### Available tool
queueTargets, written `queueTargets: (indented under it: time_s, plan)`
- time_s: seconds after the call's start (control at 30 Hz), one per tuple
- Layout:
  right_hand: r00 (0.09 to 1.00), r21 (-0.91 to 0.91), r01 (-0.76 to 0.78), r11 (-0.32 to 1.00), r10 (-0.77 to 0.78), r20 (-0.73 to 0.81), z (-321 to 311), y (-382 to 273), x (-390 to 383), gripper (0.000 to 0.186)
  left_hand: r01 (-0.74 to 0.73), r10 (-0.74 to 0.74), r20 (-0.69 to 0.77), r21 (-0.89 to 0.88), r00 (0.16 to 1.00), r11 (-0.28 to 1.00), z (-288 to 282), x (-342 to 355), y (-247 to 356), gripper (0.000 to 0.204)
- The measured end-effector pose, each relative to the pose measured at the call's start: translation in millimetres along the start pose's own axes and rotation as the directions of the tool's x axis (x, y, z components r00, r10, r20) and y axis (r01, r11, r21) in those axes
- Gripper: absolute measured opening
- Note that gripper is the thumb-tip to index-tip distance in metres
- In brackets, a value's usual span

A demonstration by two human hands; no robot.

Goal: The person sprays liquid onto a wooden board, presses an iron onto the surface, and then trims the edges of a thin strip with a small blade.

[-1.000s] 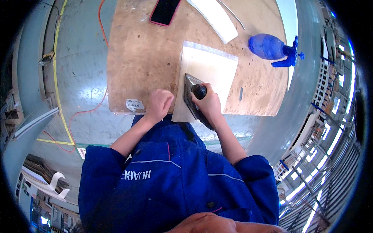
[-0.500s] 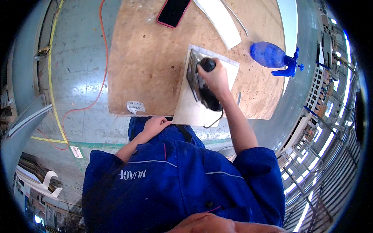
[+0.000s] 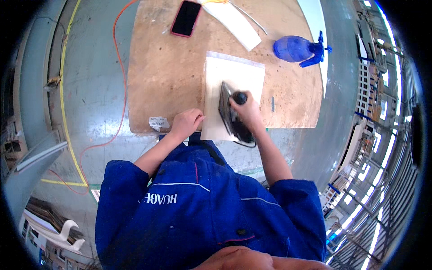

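The iron (image 3: 234, 122) sits on the pale sheet (image 3: 234, 67) by the near edge of the board (image 3: 166, 81), tip pointing away from the person and slightly left, long axis slanting back rightward. The right hand (image 3: 249, 112) grasps its handle; the left hand (image 3: 187, 122) curls at the sheet's left edge, its grip unclear

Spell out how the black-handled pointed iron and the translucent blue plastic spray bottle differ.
The black-handled pointed iron is dark; the translucent blue plastic spray bottle is see-through.
The iron is gripped by the right hand; the bottle is untouched.
The iron is over a pale rectangular sheet; the bottle lies farther right.
Both narrow toward one end.
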State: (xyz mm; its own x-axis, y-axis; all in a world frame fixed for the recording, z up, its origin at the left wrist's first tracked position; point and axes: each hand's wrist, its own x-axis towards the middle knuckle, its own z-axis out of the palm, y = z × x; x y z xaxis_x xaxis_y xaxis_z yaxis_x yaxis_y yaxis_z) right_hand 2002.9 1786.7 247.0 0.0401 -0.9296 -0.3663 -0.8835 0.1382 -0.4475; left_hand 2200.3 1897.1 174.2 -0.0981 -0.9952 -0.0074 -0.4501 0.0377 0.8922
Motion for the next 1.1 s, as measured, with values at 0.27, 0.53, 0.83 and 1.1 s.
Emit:
queueTargets:
  time_s: [0.27, 0.53, 0.83, 1.1]
  plan:
    - [0.995, -0.113, -0.02, 0.993, 0.031, 0.093, -6.8, 24.7, -38.3, 0.045, -0.443, 0.438, -0.095, -0.038, 0.894, 0.896, 31.1, 46.9, 76.7, 0.014]
    - [0.954, 0.089, 0.279, 0.956, -0.286, 0.089, -2.4, 40.4, -9.1, 0.033, -0.487, 0.496, 0.039, -0.132, 0.868, 0.863, 72.6, 131.6, 73.5, 0.025]
    - [0.957, 0.14, 0.274, 0.952, -0.284, 0.064, -15.8, 31.5, 39.7, 0.02, -0.484, 0.472, -0.106, -0.18, 0.875, 0.856, 67.1, 177.1, 69.1, 0.021]
    - [0.95, 0.062, 0.294, 0.954, -0.299, 0.088, -25.5, 24.5, 86.3, 0.02, -0.522, 0.503, -0.15, -0.152, 0.852, 0.839, 64.4, 223.9, 60.4, 0.019]
